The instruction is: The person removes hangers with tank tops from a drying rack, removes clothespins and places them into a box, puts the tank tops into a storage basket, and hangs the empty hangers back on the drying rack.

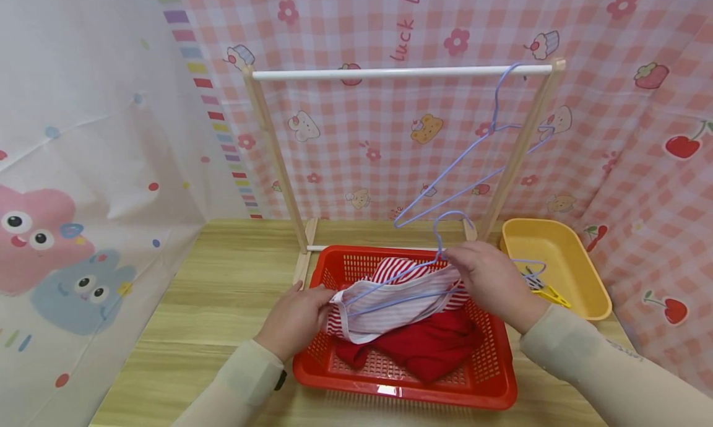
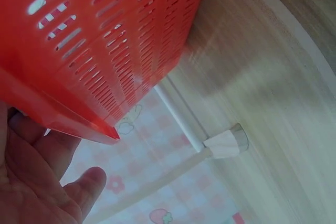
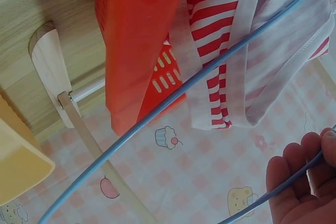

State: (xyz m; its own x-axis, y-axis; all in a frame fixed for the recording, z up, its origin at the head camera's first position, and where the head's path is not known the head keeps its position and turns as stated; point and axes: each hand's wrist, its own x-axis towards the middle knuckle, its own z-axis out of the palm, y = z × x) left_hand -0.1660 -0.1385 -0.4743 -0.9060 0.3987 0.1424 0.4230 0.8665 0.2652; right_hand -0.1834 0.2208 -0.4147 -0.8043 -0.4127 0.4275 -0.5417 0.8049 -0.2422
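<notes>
My right hand (image 1: 492, 281) grips a light-blue wire hanger (image 3: 126, 136) near the base of its hook. One end of the hanger lies inside a red-and-white striped garment (image 1: 398, 319), whose pale inner side faces up. At the garment's left end, my left hand (image 1: 295, 320) pinches its white-trimmed edge between thumb and fingers. Both hands are over the red plastic basket (image 1: 401, 390). Below the striped garment, a plain red cloth (image 1: 431, 349) lies in the basket. The left wrist view shows the left fingers beside the basket rim, with the garment mostly hidden behind the basket wall.
Behind the basket stands a wooden rack with a white rod (image 1: 390, 73). Another blue hanger (image 1: 445, 174) hangs from the rod's right end. A yellow tub (image 1: 562, 247) at the right holds a hanger and yellow clips (image 1: 554, 296). Patterned cloth (image 1: 356, 124) covers the walls.
</notes>
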